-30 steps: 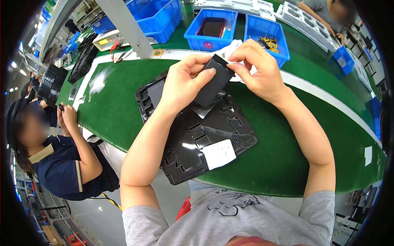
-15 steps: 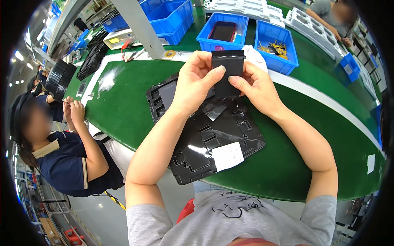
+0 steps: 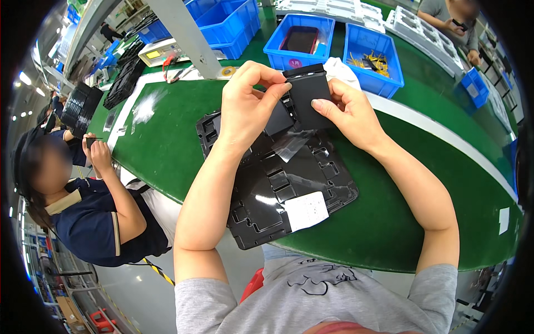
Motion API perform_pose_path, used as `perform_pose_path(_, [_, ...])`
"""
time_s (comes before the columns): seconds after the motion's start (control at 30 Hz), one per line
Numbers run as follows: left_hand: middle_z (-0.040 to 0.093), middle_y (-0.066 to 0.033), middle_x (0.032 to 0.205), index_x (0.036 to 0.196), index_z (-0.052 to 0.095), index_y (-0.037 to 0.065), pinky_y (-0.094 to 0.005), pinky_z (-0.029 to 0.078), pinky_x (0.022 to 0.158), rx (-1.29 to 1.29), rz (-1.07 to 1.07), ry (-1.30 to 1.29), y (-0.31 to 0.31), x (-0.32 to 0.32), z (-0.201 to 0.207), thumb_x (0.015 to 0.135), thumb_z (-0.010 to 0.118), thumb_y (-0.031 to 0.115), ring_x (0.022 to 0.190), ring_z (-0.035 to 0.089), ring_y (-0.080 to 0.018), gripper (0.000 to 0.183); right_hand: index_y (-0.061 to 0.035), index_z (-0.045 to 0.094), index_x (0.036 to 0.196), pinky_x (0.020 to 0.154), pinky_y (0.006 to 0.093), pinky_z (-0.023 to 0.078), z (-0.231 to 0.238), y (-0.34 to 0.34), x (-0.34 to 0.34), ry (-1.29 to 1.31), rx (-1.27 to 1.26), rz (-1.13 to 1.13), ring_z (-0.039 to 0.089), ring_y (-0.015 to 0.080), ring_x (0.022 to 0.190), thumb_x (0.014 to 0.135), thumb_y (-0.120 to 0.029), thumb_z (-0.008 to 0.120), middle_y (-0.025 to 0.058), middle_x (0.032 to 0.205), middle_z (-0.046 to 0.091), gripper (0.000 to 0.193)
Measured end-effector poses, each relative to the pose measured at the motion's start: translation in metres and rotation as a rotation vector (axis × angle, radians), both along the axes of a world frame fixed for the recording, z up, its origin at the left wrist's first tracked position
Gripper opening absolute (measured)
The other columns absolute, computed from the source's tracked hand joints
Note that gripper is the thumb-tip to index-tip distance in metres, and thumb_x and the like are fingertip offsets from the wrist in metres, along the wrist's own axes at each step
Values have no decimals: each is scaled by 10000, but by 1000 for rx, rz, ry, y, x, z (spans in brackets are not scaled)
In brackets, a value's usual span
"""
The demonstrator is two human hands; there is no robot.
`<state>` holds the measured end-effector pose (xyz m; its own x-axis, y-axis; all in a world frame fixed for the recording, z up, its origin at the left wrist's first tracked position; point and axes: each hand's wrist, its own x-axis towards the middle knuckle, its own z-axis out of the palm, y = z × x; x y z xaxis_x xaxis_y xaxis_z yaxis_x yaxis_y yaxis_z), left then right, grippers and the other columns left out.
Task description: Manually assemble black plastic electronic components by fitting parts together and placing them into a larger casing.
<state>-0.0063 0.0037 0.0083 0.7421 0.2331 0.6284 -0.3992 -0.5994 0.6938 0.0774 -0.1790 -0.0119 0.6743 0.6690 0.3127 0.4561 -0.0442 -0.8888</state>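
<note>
Black slab [image 3: 307, 92] first: it's up between the two hands, above the tray, far end a bit tipped leftward. Right hand [image 3: 356, 116] grips it from the right side, thumb flat on the face, fingers curled behind. Left hand [image 3: 245, 103] is pinched, thumb and forefinger tips together at the slab's upper left corner (whether something thin sits between them, too small to tell).

What changed: half a second ago the left thumb lay on the slab's face; now it's back at the corner. My read: the right hand bears most of the hold, freeing the left fingertips for the edge.

Under the hands, the black tray [image 3: 258, 213] lies askew, with another dark flat piece [image 3: 280, 121] just below the left fingertips. Clear film [image 3: 292, 146] lies nearer the body than the slab, white paper [image 3: 307, 211] nearer again.

Beyond the right hand: white cloth [image 3: 343, 72], then a blue bin [image 3: 378, 84] of yellow parts [image 3: 371, 64]. Beyond the slab, another blue bin [image 3: 286, 59] holds a red-edged dark device [image 3: 299, 40]. Well left of the left hand, a co-worker's hands [image 3: 100, 156] hold something small and dark.
</note>
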Motion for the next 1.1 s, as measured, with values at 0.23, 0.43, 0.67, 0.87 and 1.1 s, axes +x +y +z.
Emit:
perform_pose_path(0.23, [589,2,831,819,610,41,-209,466,562,73,12,-2,1,0,3,758,703,2,746,588,-79,118,-4,606,918,608,277,432,5,-2,-2,-106,-78,-40,528,110,651,828,-191,645,52,713,595,211])
perform_pose_path(0.43, [582,-5,825,801,606,39,-213,467,558,180,31,-6,4,0,3,751,699,-3,737,586,-84,114,-12,596,903,594,291,430,-1,-2,1,-140,-70,-37,531,134,628,825,-205,649,61,689,582,215])
perform_pose_path(0.67, [559,-24,812,802,568,22,-242,445,574,314,102,25,5,-1,1,775,667,-5,725,560,-119,106,-15,585,885,577,308,423,-6,-1,4,-188,-44,-26,527,159,608,819,-217,652,83,662,561,223])
perform_pose_path(0.87, [527,-44,820,815,525,17,-258,418,589,361,91,13,6,-1,0,794,638,-11,712,522,-146,119,-6,598,916,622,278,432,-3,0,3,-62,-18,17,526,112,656,837,-199,640,37,711,581,213])
perform_pose_path(1.1, [555,-49,810,812,536,35,-305,458,642,222,79,24,6,-1,2,778,681,39,718,575,-195,149,5,606,933,651,250,442,-7,0,10,62,65,39,528,85,694,846,-178,635,17,766,603,205])
